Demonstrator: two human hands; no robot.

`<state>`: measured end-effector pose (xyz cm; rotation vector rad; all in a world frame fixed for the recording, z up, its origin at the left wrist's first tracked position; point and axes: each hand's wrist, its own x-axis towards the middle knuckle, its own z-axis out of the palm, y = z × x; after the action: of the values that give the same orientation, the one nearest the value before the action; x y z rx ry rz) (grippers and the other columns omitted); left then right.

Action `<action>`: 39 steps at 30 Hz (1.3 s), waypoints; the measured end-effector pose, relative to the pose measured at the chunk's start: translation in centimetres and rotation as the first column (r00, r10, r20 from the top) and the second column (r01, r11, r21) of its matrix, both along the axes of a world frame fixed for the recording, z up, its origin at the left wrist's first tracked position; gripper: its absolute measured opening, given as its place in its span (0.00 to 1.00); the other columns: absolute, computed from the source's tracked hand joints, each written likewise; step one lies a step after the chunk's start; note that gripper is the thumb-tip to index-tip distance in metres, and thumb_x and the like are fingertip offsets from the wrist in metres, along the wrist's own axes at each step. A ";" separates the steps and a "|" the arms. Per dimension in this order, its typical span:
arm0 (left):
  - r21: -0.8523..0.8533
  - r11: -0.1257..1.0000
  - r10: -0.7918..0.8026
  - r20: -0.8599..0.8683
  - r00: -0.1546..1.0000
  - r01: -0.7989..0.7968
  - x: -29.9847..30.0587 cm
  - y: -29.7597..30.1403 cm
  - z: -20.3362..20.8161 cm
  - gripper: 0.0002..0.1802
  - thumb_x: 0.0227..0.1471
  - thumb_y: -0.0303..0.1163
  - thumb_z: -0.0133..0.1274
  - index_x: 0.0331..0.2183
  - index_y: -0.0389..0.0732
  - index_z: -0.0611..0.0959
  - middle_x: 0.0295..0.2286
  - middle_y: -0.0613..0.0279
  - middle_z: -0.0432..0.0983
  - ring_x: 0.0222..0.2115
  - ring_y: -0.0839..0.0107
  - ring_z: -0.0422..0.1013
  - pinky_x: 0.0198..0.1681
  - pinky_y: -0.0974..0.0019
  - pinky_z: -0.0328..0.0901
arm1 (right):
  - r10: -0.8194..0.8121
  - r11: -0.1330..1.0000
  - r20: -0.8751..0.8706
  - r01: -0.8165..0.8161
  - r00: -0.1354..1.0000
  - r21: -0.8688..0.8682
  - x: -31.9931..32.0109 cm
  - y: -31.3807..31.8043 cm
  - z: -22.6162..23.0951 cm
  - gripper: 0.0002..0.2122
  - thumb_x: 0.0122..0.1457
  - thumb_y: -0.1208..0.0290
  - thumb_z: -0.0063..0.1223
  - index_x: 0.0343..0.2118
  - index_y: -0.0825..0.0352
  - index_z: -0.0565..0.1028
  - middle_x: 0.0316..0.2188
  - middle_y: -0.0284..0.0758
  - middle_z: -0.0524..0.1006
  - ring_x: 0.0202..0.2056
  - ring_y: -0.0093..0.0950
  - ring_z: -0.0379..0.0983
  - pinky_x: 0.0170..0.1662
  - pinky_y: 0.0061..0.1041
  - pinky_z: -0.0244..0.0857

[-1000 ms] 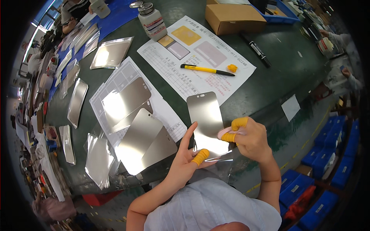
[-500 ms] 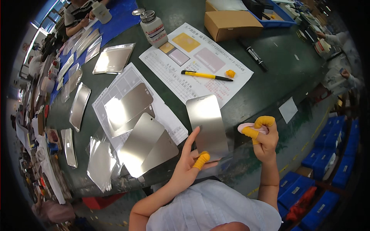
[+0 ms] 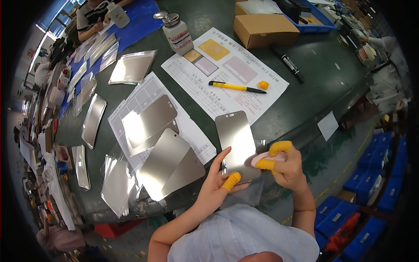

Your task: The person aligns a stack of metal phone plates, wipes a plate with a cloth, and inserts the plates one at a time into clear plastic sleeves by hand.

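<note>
A thin, phone-shaped mirror-like plate (image 3: 238,135) with rounded corners and a small notch is gripped at its lower end by my left hand (image 3: 214,183). The thumb, in a yellow finger cot, lies on its face, the index finger runs along its left edge, and other fingers go underneath. My right hand (image 3: 288,170), also with yellow finger cots, pinches a small pale pink wiping cloth (image 3: 260,160) at the plate's right edge. Clear film shows under the plate. To the left, similar shiny plates (image 3: 163,159) lie overlapping on a printed sheet (image 3: 198,142).
Bagged plates (image 3: 132,67) and clear film sleeves (image 3: 117,185) lie at left. A pump bottle (image 3: 178,35), printed form (image 3: 257,102), yellow pen (image 3: 235,86), black marker (image 3: 291,67) and cardboard box (image 3: 265,30) stand or lie farther back. Blue bins (image 3: 334,214) are on the right; another person sits far left.
My right hand has moved left and slightly down, bringing the cloth to the plate's right edge. The plate has shifted slightly in my left hand, and its bright reflection has changed.
</note>
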<state>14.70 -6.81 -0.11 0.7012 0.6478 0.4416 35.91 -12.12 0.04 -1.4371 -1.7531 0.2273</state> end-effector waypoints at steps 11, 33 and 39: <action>-0.024 1.000 -0.005 -0.019 1.000 0.004 -0.1 0.4 -0.1 0.36 0.55 0.14 0.34 0.60 0.53 0.47 0.43 0.57 0.67 0.46 0.69 0.66 0.53 0.54 0.62 | 0.139 0.990 0.157 -0.134 0.978 -0.043 -1.7 2.0 0.0 0.12 0.39 0.75 0.54 0.29 0.54 0.81 0.30 0.31 0.75 0.28 0.25 0.70 0.27 0.21 0.64; 0.076 0.996 -0.050 0.078 0.996 0.044 -0.4 -0.1 -0.2 0.39 0.53 0.11 0.30 0.60 0.53 0.44 0.51 0.54 0.61 0.52 0.63 0.61 0.55 0.54 0.60 | -0.285 0.909 0.072 0.246 0.956 0.337 3.2 1.9 0.6 0.15 0.36 0.84 0.50 0.29 0.64 0.80 0.33 0.39 0.70 0.29 0.30 0.70 0.31 0.21 0.65; 0.137 0.988 -0.078 0.095 0.992 0.065 -0.8 -0.9 -0.4 0.39 0.55 0.14 0.33 0.61 0.54 0.41 0.51 0.52 0.60 0.51 0.63 0.61 0.54 0.52 0.60 | -0.347 0.936 0.286 0.348 0.893 0.049 3.2 5.0 1.2 0.24 0.45 0.77 0.58 0.48 0.68 0.67 0.48 0.41 0.66 0.46 0.41 0.64 0.48 0.34 0.59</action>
<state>13.92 -7.69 -0.51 0.8219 0.5004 0.4536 39.15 -7.08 1.27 -1.8308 -1.6793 -0.1828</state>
